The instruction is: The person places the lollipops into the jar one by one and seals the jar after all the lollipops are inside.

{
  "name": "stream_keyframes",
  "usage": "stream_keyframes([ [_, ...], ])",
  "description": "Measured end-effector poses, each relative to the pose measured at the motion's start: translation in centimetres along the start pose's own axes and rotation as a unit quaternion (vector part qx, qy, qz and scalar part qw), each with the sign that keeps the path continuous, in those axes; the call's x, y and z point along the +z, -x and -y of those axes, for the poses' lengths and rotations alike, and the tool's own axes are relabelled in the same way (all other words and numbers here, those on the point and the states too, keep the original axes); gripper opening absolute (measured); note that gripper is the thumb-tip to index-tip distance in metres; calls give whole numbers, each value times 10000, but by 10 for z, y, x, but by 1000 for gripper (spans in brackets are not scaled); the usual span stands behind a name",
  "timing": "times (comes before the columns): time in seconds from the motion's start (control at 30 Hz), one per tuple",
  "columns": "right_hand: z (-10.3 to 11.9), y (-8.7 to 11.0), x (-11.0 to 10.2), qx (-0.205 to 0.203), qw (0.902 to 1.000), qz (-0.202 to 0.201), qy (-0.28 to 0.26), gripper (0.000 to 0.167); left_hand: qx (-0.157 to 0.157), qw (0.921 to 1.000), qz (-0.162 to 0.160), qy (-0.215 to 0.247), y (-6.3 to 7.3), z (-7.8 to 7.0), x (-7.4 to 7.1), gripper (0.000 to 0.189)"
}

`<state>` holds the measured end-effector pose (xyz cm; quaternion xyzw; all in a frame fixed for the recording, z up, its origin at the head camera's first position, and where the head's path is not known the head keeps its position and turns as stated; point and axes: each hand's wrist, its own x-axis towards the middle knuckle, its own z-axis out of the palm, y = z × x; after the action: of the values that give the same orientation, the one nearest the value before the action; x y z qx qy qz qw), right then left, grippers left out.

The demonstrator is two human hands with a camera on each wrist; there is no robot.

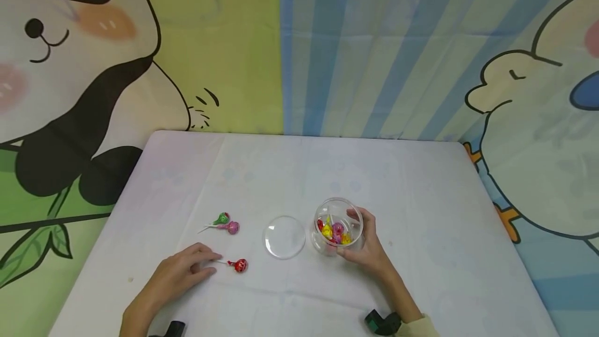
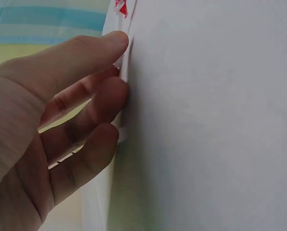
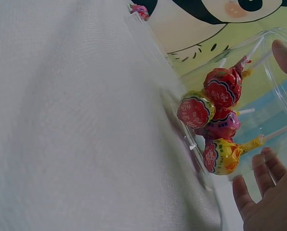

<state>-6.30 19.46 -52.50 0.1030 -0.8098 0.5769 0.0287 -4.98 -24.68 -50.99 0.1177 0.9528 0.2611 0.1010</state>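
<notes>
A clear plastic jar (image 1: 323, 246) with several wrapped lollipops (image 3: 223, 149) inside stands on the table. My right hand (image 1: 369, 246) grips the jar from its right side, thumb and fingers spread round the wall. A red-wrapped lollipop (image 1: 241, 266) lies left of the jar, its white stick pointing left. At the stick's end is my left hand (image 1: 180, 272), fingers bent loosely, with a gap between thumb and index finger. In the left wrist view, the left fingertips (image 2: 115, 43) are right at the table surface, close to the red wrapper (image 2: 121, 6).
A round clear lid (image 1: 284, 237) lies flat between the red lollipop and the jar. Farther back on the left lie a green lollipop (image 1: 222, 218) and a pink one (image 1: 232, 228), close together. White cloth covers the table (image 1: 421, 196); a printed curtain (image 1: 243, 66) hangs behind it.
</notes>
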Motion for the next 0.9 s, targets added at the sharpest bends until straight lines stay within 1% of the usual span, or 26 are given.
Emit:
stream_keyframes([
  [0.1,-1,0,-1,63,10000,21,49,99,99,9998,-150,12,0,0,4,29],
  [0.17,-2,0,-1,26,10000,40,38,99,172,9995,-251,10,0,0,6,27],
  [0.3,-2,0,0,7,10000,39,-12,99,282,9990,-331,-46,0,0,9,20],
  [0.43,-1,0,0,5,10000,11,-11,99,397,9983,-393,-145,1,0,9,20],
  [0.53,-1,0,0,6,10000,-6,47,99,397,9983,-391,-195,1,-1,8,20],
  [0.63,0,0,0,-2,10000,-2,94,98,365,9983,-450,-91,0,-1,8,21],
  [0.7,0,0,0,-10,10000,-3,74,99,421,9972,-606,93,-1,-1,8,22],
  [0.77,0,0,0,-35,10000,-3,30,99,581,9931,-927,431,-3,-1,9,24],
  [0.83,0,0,-1,-61,10000,0,-24,99,732,9860,-1272,789,-5,-1,11,25],
  [0.9,0,0,0,-73,10000,5,-24,99,797,9776,-1535,1201,-6,-2,13,24],
])
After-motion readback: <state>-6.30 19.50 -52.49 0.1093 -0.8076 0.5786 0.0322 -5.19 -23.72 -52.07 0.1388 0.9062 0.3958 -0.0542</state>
